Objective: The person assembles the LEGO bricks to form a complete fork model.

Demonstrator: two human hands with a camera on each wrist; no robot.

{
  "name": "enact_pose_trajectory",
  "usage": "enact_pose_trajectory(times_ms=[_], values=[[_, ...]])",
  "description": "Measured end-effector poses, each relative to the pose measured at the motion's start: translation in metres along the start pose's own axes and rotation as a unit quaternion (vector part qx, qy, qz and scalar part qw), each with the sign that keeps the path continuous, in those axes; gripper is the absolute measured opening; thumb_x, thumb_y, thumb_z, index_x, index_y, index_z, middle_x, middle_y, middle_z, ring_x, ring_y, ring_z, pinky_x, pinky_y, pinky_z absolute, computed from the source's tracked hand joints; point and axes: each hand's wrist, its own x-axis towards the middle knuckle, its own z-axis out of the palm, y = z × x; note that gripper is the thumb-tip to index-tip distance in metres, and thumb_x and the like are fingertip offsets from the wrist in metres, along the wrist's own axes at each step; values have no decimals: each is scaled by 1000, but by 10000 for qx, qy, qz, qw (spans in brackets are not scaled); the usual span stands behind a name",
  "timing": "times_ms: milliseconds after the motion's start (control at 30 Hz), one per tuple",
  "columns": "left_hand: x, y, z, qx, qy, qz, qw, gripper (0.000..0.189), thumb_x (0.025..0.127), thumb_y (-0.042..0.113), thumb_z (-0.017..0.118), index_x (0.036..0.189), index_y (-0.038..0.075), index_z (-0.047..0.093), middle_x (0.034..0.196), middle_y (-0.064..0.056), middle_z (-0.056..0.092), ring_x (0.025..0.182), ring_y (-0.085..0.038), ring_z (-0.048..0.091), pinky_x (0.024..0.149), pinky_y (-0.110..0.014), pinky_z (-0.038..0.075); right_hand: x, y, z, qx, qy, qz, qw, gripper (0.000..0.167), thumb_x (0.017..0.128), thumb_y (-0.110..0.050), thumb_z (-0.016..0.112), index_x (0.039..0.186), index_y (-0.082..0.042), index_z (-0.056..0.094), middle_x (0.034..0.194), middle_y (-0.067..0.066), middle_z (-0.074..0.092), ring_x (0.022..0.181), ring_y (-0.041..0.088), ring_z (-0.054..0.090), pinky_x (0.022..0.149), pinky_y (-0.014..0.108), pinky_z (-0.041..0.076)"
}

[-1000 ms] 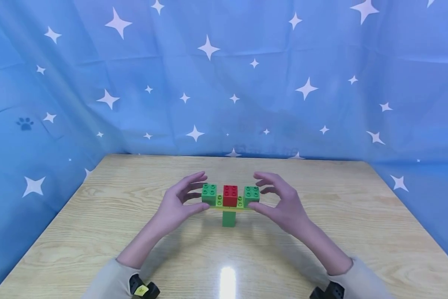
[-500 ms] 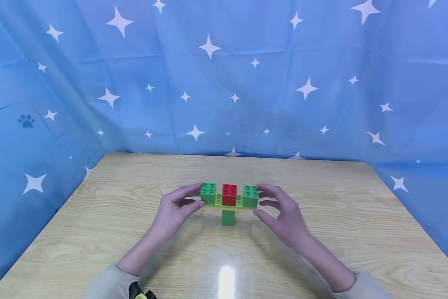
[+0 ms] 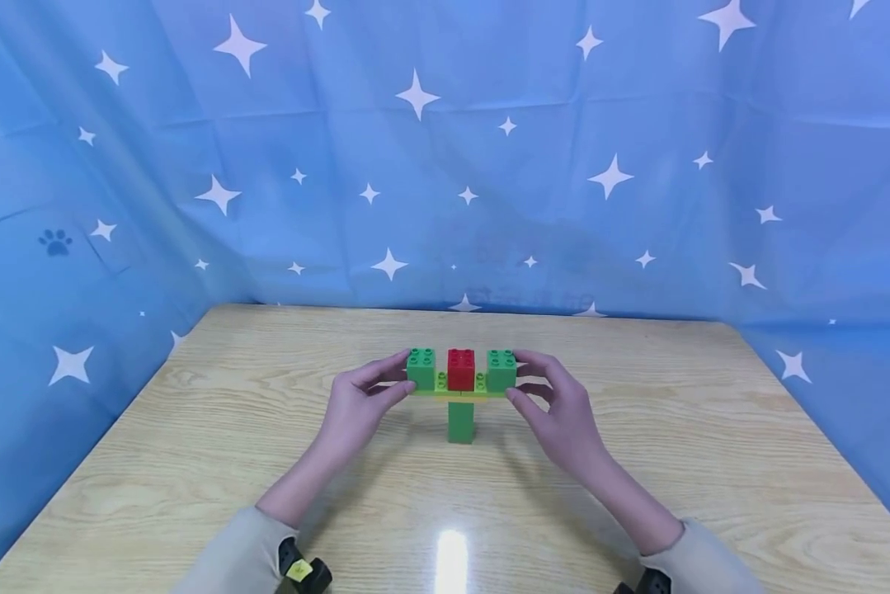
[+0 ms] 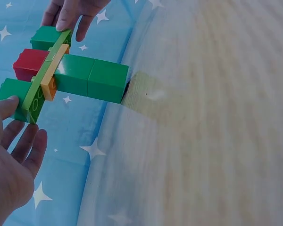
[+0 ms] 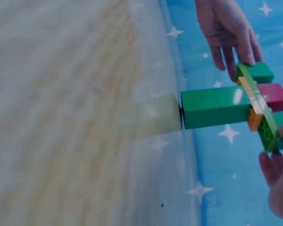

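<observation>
A T-shaped toy brick structure stands mid-table. Its post of green bricks (image 4: 89, 77) carries a yellow-orange plate (image 4: 49, 87) and lime plates (image 3: 441, 384). On top sit a left green brick (image 3: 421, 370), a red brick (image 3: 461, 370) and a right green brick (image 3: 501, 371). My left hand (image 3: 354, 406) holds the left end, its thumb against the green brick. At the opposite end, my right hand (image 3: 563, 415) grips the right green brick's side between thumb and fingers. In the head view, the fingertips behind the bricks are partly hidden.
The pale wooden table (image 3: 192, 462) reaches back to a blue curtain (image 3: 489, 165) with white stars. A bright light reflection (image 3: 452, 561) lies near the front. Dark straps with small devices (image 3: 303, 569) sit at the sleeve cuffs.
Both hands' fingers have come down and closed in on the ends of the structure. Its top has risen slightly in the head view, and more of the green post shows.
</observation>
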Motion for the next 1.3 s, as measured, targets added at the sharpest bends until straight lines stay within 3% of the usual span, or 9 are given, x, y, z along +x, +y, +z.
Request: enact_pose_trajectory(times_ms=[233,400,600,833,1167,1300], values=[[24,-7,9,8,97,44,9999,39,93,1,73,132,6,70,119,-13,73,102,-23,70,86,-30,58,15,9,1,224,129,815,9963,48,95,8,66,142,4,55,131,18,64,112,32,64,90,19,54],[41,-12,16,131,83,79,9998,39,97,0,68,137,4,65,124,-18,70,102,-27,69,80,-30,60,25,21,8,264,238,1395,9896,48,99,2,63,146,1,53,138,18,61,116,31,63,94,27,54],[55,-20,27,334,27,-250,9991,42,99,0,63,141,1,60,127,-23,67,106,-31,68,78,-33,61,34,34,14,-13,397,1912,9807,41,101,-3,60,141,4,57,136,21,62,116,34,62,100,47,52],[72,-30,35,460,109,-530,9975,39,100,2,64,139,4,63,125,-20,69,101,-30,71,78,-43,61,45,51,16,-301,138,2365,9711,41,105,-12,55,144,2,56,135,21,62,115,34,62,99,48,52],[80,-38,36,1019,88,-742,9920,34,102,6,62,135,2,65,121,-19,71,90,-34,71,69,-27,58,53,59,21,-540,-79,2785,9589,41,105,-13,56,142,4,57,127,22,66,111,33,63,90,43,55],[81,-44,36,1227,-59,-835,9889,36,103,8,62,138,1,62,126,-19,69,99,-28,69,73,-27,58,55,62,22,-555,-257,2955,9534,42,105,-13,55,143,5,55,127,22,65,110,32,63,86,41,56]])
